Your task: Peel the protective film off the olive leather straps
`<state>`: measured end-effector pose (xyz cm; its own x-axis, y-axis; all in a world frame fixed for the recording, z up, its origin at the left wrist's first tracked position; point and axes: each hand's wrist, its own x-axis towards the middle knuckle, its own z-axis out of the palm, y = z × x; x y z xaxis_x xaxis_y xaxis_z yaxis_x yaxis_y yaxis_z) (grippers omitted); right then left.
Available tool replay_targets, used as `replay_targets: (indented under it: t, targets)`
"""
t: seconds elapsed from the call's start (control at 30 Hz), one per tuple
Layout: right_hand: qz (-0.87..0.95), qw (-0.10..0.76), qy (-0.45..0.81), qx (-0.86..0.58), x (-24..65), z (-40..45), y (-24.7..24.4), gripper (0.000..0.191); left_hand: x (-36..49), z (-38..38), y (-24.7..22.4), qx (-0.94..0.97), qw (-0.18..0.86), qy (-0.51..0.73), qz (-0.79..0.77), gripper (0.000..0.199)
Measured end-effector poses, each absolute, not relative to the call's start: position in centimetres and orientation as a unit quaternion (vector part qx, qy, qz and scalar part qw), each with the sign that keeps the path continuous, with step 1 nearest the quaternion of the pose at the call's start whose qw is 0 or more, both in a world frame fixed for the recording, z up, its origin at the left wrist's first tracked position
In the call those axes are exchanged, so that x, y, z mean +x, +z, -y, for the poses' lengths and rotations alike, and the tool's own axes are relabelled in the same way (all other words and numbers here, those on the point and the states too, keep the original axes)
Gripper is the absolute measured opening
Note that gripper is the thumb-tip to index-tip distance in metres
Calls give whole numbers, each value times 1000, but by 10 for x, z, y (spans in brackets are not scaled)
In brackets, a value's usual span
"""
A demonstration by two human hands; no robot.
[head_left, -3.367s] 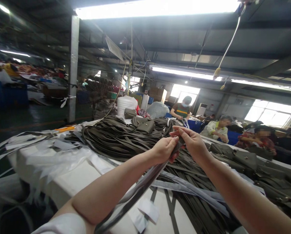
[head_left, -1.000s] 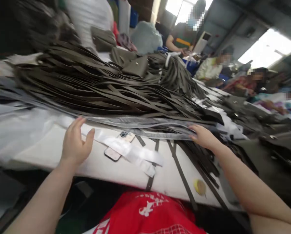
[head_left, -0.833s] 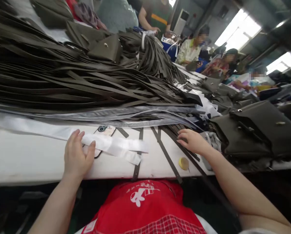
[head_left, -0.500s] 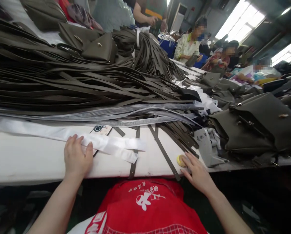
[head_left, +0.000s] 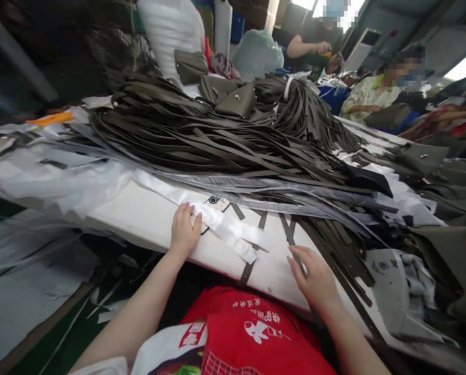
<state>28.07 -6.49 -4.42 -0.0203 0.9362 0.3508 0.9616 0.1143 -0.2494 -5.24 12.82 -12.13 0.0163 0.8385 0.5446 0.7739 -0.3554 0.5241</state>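
My left hand (head_left: pixel 186 229) lies open at the table's near edge, its fingertips at the white strips (head_left: pixel 217 221). Partly under those strips is a phone (head_left: pixel 218 202) with a patterned case. My right hand (head_left: pixel 315 276) is open, thumb and fingers apart, over a dark strap (head_left: pixel 291 237) with nothing gripped. Another dark strap (head_left: pixel 246 272) runs beneath the strip ends to the table edge. The yellow disc does not show in this view.
A big heap of dark straps (head_left: pixel 217 140) spreads across the white table (head_left: pixel 139 213). Dark bags (head_left: pixel 444 260) and white wrapping (head_left: pixel 399 286) are at the right. Crumpled white sheeting (head_left: pixel 72 182) covers the left end. Several people work beyond.
The view has swung left, showing more of the table's left end. My right hand has moved away from the yellow disc to the strap. My left hand stays by the white strips.
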Motion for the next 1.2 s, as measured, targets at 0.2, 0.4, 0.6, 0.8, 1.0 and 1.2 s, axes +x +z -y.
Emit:
replay_targets:
  t: [0.2,0.4,0.6,0.8,1.0,1.2]
  targets:
    - [812,133,49,-566,199,23,-62,48,-53,-125,-120,714,35,398,-575,38]
    - [788,173,66,-587,209,16,-72,21,-52,-121,-117,721,29,390,-573,31]
    - [703,270,182,-632,226,19,-64,20,-52,-121,-117,721,30,388,-574,32]
    - [691,249,212,-645,222,15,-62,27,-51,-120,-114,721,31,384,-575,33]
    - [716,273,282,-577,226,15,-50,33,-49,-119,-114,719,43,377,-582,32]
    - [667,327,414,-526,234,14,-46,36,-49,-120,-114,715,56,375,-587,31]
